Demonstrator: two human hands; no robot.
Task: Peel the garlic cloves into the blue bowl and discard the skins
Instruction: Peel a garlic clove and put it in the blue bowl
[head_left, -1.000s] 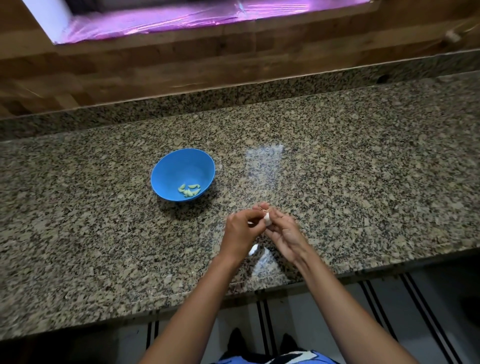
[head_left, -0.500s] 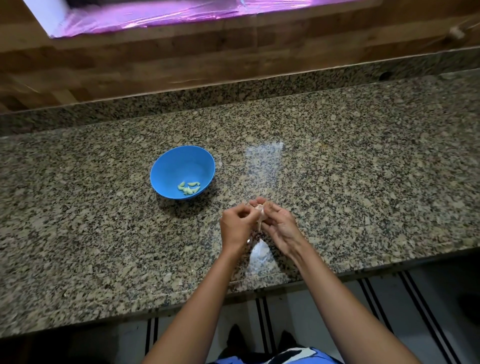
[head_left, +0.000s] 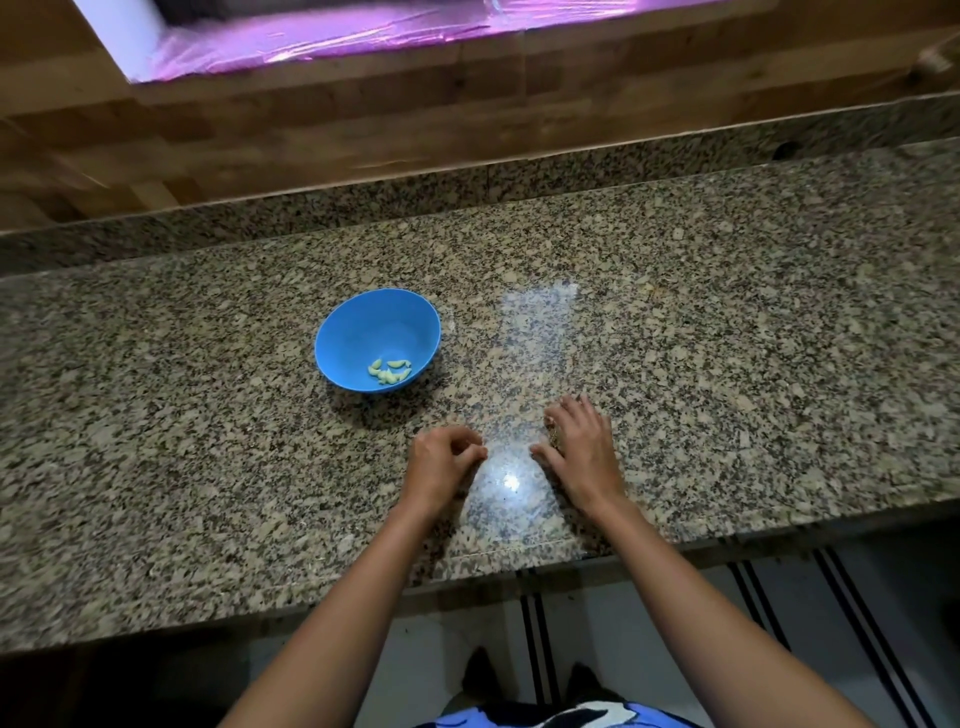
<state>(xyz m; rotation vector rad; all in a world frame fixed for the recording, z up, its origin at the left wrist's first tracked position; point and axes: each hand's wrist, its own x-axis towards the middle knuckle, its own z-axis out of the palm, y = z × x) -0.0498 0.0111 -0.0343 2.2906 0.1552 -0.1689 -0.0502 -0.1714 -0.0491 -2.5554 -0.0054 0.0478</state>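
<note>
In the head view, the speckled granite surface (head_left: 727, 364) runs across the whole frame. Both forearms reach up from the bottom edge to its near part.

The left hand (head_left: 441, 465) sits just left of centre, knuckles up. Its fingers (head_left: 470, 447) are curled in toward the palm and the tips are tucked under. Whether they pinch a clove or a skin cannot be told, since the curled fingers hide the inside of the hand.

The right hand (head_left: 584, 449) lies just right of centre, palm down. Its fingers (head_left: 576, 410) are stretched out and slightly spread, resting on the stone and pointing toward the top of the frame, and the thumb angles left toward the other hand. It grips nothing that can be seen. The two hands are apart, with a bright glare patch on the stone between them.

The blue bowl (head_left: 363, 322) stands upright on the surface, up and to the left of the left hand and clear of it. A small cluster of pale peeled garlic cloves (head_left: 389, 371) lies at its bottom, toward the lower right of the inside.

A wooden wall (head_left: 363, 130) fills the upper part of the frame under a purple-lit strip (head_left: 337, 36). Tiled floor (head_left: 467, 639) shows below the front edge of the surface.
</note>
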